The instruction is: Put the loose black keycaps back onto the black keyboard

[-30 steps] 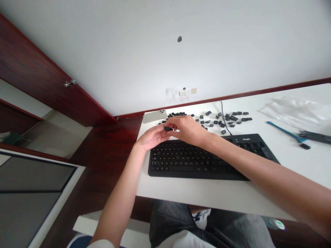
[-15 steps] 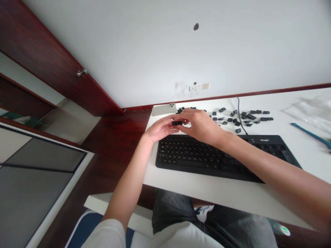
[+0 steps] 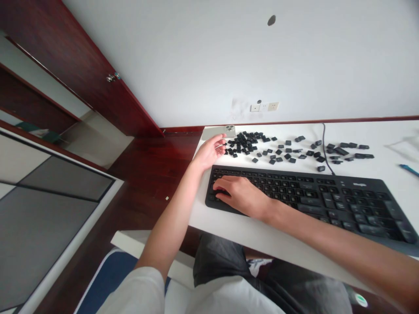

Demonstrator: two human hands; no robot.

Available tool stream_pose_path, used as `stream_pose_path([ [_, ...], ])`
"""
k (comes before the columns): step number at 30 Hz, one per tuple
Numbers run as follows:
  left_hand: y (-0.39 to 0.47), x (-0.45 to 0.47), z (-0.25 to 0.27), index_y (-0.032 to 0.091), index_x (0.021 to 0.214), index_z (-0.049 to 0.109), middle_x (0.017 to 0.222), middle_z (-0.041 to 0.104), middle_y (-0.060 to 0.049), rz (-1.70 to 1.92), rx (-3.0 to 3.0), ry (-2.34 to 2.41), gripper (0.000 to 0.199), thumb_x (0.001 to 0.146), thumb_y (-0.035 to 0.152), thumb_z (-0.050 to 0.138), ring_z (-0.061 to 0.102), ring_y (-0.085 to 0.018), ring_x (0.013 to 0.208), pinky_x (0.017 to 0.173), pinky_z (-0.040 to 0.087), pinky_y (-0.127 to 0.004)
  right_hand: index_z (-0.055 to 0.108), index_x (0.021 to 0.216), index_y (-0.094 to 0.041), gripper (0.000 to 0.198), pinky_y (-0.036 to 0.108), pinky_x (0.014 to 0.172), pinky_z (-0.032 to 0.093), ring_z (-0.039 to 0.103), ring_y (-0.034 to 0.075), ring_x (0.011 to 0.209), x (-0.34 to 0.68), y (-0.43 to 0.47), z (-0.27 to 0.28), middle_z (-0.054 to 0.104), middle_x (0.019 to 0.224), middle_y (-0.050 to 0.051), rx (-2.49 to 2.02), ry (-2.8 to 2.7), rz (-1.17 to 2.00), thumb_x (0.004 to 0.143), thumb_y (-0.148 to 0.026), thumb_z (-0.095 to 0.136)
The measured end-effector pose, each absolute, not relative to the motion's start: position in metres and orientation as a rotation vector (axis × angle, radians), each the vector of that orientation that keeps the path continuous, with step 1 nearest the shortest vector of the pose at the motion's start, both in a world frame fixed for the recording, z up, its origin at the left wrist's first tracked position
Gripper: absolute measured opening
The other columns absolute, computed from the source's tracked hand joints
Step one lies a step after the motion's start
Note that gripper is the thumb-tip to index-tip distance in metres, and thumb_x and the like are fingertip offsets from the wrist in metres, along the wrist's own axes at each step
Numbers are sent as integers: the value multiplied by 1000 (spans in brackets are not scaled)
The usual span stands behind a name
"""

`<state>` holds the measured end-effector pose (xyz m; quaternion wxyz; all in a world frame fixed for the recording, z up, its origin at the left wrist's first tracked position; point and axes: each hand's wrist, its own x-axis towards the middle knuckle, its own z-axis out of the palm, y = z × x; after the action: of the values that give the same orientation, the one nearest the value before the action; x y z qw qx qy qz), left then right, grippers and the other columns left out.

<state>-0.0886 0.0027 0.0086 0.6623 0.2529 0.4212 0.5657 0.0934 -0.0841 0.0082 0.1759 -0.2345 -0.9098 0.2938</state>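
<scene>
My right hand [image 3: 244,195] is over the left end of a black keyboard [image 3: 314,210]. Its thumb and fingertips are bent down together at the key sockets, and whatever they may hold is hidden. Many sockets on the keyboard show no keycap. My left hand [image 3: 209,152] is raised just past the keyboard's far left corner, palm turned inward, fingers loosely bent and apart. Nothing shows in it. Beside its fingertips lies a heap of loose black keycaps [image 3: 244,141], with more keycaps [image 3: 288,156] scattered to the right.
A pale phone [image 3: 212,132] lies at the white table's [image 3: 225,222] far left corner. The keyboard cable [image 3: 324,150] runs back toward the wall. At the far right are a blue tool [image 3: 409,169] and clear plastic [image 3: 406,148]. A small pale bit [image 3: 166,198] lies on the floor.
My hands have parted. Earlier both were around a black keycap above the keyboard's far edge; now my right hand is down at the keyboard's left end and my left hand is empty. The view has shifted.
</scene>
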Motion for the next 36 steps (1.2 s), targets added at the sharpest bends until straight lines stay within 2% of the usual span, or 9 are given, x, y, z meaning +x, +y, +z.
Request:
stream_pose_path([
  [10, 1, -88, 6, 14, 97, 72, 78, 61, 2, 1313, 661, 916, 23, 81, 26, 84, 55, -6, 63, 61, 42, -20, 75, 103, -17, 12, 32, 83, 51, 68, 20, 95, 89, -84, 6, 71, 101, 7, -600, -2648, 754, 100, -14, 64],
  [19, 0, -88, 8, 15, 96, 72, 78, 60, 2, 1314, 686, 906, 21, 81, 25, 84, 55, -5, 62, 59, 41, -19, 72, 92, -15, 19, 33, 78, 48, 65, 22, 91, 86, -92, 10, 68, 95, 7, -577, -2814, 427, 104, -15, 58],
  [27, -2, -88, 6, 15, 95, 71, 77, 60, 2, 1326, 727, 892, 21, 80, 23, 84, 54, -5, 64, 63, 41, -19, 72, 98, -15, 15, 37, 80, 51, 64, 25, 95, 83, -100, 14, 70, 102, 9, -595, -2925, 253, 100, -6, 59],
  [36, -2, -85, 9, 16, 93, 69, 76, 56, 4, 1378, 745, 996, 23, 78, 21, 86, 52, -4, 63, 61, 38, -17, 73, 95, -14, 18, 39, 71, 52, 65, 27, 89, 83, -119, 20, 69, 97, 12, -546, -2968, 29, 96, -4, 58],
])
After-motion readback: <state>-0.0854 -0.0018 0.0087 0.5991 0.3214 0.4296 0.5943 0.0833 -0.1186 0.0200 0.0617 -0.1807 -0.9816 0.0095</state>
